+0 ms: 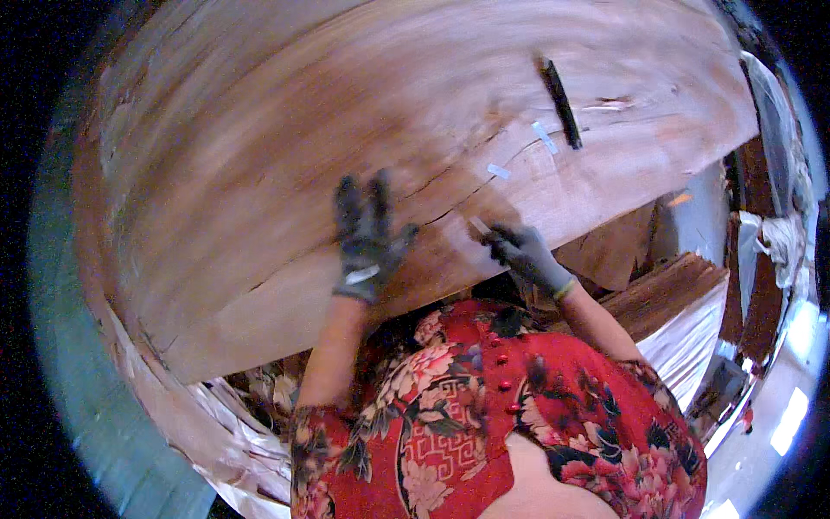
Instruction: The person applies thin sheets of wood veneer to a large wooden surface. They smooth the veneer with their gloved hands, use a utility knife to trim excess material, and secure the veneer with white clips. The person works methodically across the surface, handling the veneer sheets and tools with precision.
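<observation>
A wide sheet of brown wood veneer (233, 199) lies in front of me, with a dark crack running across its middle. My left hand (367, 229), in a dark grey glove, is over the sheet left of the crack, fingers spread and slightly blurred. To its right, my right hand (523, 253), gloved too, pinches a short pale strip of tape (479, 226) near the sheet's front edge. Two light-blue tape strips, one nearer (498, 171) and one farther (545, 138), stick across the crack. Beyond them rests a long, thin black tool (562, 104) whose kind I cannot make out.
A stack of thin wood sheets (666, 298) stands below the sheet's right side. Whitish plastic wrapping (769, 246) hangs at the far right. Ragged sheet edges (216, 424) show at the lower left, beside a greenish floor (95, 381).
</observation>
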Demonstrator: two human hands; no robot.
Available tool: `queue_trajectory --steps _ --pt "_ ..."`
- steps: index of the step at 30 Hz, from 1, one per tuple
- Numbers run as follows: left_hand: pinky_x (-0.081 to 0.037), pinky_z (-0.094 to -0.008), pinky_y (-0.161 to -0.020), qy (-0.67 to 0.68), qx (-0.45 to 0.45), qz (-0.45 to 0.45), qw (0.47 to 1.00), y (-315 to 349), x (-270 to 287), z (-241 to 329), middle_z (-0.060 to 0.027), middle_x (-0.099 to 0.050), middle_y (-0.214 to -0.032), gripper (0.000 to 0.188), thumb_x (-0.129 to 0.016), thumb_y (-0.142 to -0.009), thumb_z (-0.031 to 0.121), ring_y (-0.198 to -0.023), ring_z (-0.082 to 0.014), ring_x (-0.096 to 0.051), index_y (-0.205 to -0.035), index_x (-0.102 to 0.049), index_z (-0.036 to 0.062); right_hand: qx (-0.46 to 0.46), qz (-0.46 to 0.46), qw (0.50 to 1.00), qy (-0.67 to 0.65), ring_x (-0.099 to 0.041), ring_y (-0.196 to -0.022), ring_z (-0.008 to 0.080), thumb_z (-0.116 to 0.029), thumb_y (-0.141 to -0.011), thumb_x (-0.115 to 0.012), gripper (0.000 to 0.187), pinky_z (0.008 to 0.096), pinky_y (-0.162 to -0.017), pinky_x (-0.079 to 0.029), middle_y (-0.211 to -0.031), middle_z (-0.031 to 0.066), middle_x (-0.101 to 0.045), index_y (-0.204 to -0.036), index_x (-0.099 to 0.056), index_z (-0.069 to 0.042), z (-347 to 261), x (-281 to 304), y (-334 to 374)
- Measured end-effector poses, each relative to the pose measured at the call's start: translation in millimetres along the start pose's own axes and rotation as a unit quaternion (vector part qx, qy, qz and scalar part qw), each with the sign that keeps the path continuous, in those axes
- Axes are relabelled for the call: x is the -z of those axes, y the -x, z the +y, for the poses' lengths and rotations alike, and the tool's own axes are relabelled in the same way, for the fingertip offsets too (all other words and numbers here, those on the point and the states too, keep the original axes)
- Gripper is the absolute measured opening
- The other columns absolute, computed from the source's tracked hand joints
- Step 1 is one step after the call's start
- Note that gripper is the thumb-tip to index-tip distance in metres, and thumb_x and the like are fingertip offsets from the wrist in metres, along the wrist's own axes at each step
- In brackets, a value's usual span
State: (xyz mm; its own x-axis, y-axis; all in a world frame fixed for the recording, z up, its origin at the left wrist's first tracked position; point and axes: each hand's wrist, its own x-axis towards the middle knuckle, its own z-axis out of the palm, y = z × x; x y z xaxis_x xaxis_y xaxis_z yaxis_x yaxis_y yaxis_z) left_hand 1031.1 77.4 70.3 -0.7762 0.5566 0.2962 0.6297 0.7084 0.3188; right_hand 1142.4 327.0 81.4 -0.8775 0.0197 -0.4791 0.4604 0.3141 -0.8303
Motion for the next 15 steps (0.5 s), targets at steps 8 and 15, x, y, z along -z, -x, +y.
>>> queue_trajectory --steps 8,15 --pt "-0.020 -0.0553 -0.105 -0.065 0.012 0.018 0.998 28 -5 -19 -0.0091 -0.035 -0.140 0.087 -0.067 -0.070 0.025 -0.131 -0.0366 -0.026 -0.142 -0.021 0.0140 0.011 0.007 1.000 0.002 -0.052 -0.048 0.0088 -0.027 -0.090 -0.051 0.027 0.0241 -0.046 -0.043 -0.059 0.0024 -0.057 -0.082 -0.063 -0.004 -54 -19 -69" --pt "-0.017 -0.0545 -0.106 -0.035 0.034 0.084 0.995 23 -22 5 -0.0109 -0.029 -0.144 0.079 -0.058 -0.075 0.018 -0.135 -0.0361 -0.018 -0.143 -0.019 0.0126 0.002 0.058 0.982 0.181 -0.056 -0.045 0.0132 -0.051 -0.084 -0.053 0.048 0.0295 -0.045 -0.045 -0.051 0.0052 -0.057 -0.067 -0.065 -0.007 -77 -23 -82"
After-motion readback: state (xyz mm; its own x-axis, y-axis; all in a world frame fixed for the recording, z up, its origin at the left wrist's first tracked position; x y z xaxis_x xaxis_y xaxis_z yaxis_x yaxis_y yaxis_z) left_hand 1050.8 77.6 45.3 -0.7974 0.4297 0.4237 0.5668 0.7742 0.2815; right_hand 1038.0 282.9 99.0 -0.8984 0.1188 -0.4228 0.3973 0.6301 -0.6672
